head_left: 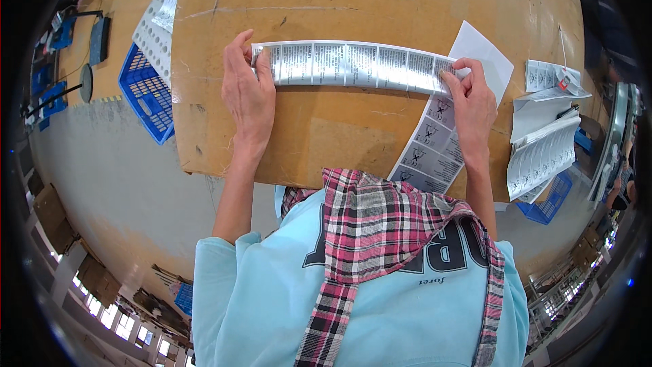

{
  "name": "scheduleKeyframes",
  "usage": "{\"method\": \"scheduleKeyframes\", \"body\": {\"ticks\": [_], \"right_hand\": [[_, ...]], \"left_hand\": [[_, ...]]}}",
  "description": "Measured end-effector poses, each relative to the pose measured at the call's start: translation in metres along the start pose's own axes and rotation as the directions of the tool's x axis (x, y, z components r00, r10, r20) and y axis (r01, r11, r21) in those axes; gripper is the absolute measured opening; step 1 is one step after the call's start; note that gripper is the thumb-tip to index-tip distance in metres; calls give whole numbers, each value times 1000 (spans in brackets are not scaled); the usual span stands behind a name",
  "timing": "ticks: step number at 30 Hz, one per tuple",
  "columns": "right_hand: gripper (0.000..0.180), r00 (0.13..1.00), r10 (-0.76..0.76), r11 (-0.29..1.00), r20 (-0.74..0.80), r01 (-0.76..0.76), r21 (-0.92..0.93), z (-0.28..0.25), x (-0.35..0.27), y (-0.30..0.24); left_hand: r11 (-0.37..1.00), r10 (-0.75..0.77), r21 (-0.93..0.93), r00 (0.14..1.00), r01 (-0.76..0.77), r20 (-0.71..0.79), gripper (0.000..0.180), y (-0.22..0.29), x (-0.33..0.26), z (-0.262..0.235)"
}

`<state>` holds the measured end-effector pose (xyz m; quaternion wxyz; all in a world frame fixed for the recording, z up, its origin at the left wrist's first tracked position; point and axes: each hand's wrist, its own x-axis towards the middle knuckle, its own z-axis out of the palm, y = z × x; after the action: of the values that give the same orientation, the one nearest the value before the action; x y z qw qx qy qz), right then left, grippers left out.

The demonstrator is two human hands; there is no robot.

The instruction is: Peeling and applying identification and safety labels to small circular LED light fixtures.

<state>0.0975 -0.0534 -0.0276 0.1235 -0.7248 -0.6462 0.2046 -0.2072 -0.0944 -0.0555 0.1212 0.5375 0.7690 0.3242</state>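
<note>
Left hand (249,102): the thumb and fingers are pinched close on the left end of the silver label strip (346,66).
Right hand (475,107): the thumb and fingers are pinched close on the strip's right end.
Silver label strip: it runs side to side between the two hands, over the table (292,143). I cannot tell if it touches the top.
Gray label strip (429,144): it goes from under the silver one's right end to the table's near edge.
White sheet (494,64): behind the right hand, toward the table's right edge.
Label sheets (545,156): a messy bunch by that right edge.
Blue basket (146,98): just beside the table's left edge.
</note>
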Motion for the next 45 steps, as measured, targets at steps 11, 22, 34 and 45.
{"method": "scheduleKeyframes", "body": {"ticks": [11, 22, 34, 45], "right_hand": [[20, 1000, 6, 1000, 9, -6, -25, -4, -3, -6], [18, 996, -85, 996, -6, 85, -39, -2, -1, -2], [19, 996, -89, 996, 22, 89, -20, -2, 0, 1], [20, 996, -78, 997, 48, 79, -24, -4, 1, 2]], "left_hand": [[916, 155, 365, 986, -164, 54, 14, 3, 5, 1], [612, 643, 242, 652, -753, 402, 72, -5, 28, -5], [223, 721, 107, 238, -969, 651, 82, -9, 46, -10], [125, 737, 16, 104, -992, 668, 80, -12, 58, -14]]}}
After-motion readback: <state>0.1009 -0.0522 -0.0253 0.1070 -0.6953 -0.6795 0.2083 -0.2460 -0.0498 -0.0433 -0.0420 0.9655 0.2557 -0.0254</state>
